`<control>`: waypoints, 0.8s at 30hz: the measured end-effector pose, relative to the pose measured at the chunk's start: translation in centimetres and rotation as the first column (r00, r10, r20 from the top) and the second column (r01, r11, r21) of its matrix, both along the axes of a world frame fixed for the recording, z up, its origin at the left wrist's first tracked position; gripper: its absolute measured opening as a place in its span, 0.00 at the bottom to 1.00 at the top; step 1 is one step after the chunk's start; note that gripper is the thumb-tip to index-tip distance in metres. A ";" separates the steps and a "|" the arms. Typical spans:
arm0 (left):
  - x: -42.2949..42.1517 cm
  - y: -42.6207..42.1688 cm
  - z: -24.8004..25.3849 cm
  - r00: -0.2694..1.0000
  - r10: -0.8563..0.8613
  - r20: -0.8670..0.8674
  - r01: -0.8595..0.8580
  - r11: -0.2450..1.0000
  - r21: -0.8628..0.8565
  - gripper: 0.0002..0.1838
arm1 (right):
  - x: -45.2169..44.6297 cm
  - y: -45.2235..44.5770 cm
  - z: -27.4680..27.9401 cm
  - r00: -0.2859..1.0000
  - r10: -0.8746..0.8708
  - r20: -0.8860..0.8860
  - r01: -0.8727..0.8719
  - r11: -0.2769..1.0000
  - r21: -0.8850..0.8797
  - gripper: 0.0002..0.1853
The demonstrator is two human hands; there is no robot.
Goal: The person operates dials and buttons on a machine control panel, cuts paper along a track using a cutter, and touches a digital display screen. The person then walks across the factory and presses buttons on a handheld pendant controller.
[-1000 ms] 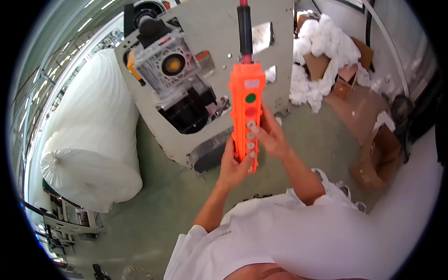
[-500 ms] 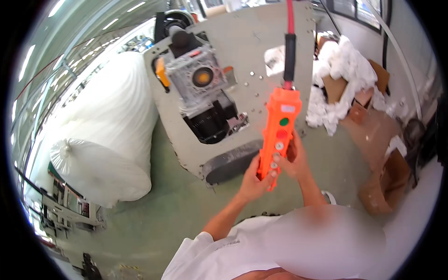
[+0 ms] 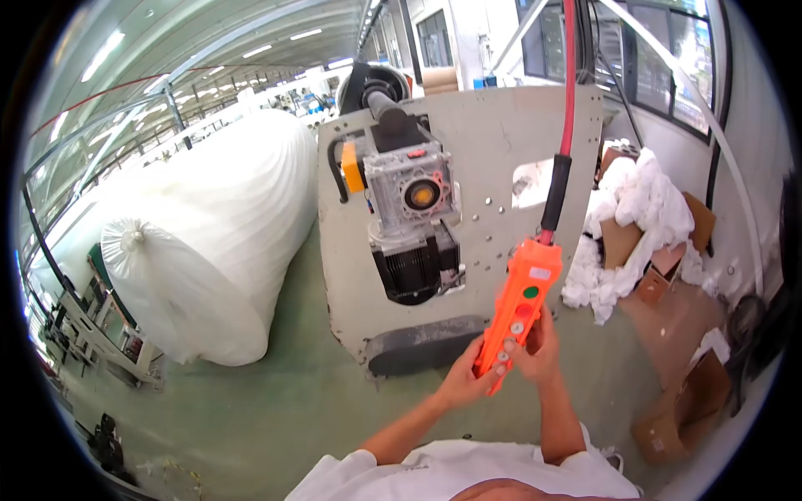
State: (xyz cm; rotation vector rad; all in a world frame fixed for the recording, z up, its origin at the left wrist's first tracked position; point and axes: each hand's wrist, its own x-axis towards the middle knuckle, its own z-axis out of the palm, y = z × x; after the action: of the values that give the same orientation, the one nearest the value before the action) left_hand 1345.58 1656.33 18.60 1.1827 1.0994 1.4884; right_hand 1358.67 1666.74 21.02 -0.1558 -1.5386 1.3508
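Note:
An orange push-button pendant (image 3: 522,292) hangs from a red cable (image 3: 569,108) with a black sleeve and tilts slightly to the right at its top. Green, red and several pale buttons line its face. My left hand (image 3: 468,377) is wrapped round the lower left side, its thumb near the bottom buttons. On the right side, my right hand (image 3: 537,351) holds the pendant too, with the thumb over the lower buttons. Behind it stands a grey machine plate (image 3: 351,275) carrying a motor and gearbox (image 3: 418,196).
A large white wrapped bundle (image 3: 225,217) lies to the left. White fluffy material (image 3: 639,200) and cardboard pieces are heaped at the right, with an open cardboard box (image 3: 689,409) nearer me. A dark grey rounded foot (image 3: 426,344) sits under the plate.
The view has tilted up, bringing windows and ceiling into sight. The pendant and both hands appear lower and further right in the picture, with both hands still holding the pendant.

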 end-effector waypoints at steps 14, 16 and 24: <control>-0.2 0.5 -1.4 0.998 -0.012 -0.061 0.012 1.000 0.005 0.36 | 0.3 -0.3 1.0 0.999 0.025 -0.032 -0.024 1.000 0.014 0.45; -0.3 0.8 -1.9 0.996 -0.014 -0.091 0.018 0.999 0.046 0.36 | 0.4 -0.3 1.1 0.999 0.017 -0.030 -0.016 0.999 0.033 0.45; 0.1 0.8 -1.9 0.996 0.006 -0.092 0.000 0.998 0.062 0.34 | 0.4 -0.3 0.9 0.998 0.043 -0.046 -0.044 0.999 -0.008 0.43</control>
State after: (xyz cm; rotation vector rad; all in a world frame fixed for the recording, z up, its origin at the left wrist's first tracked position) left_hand 1345.65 1657.13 16.66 1.3045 1.1238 1.4919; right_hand 1359.10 1666.41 21.91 -0.0966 -1.5059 1.3863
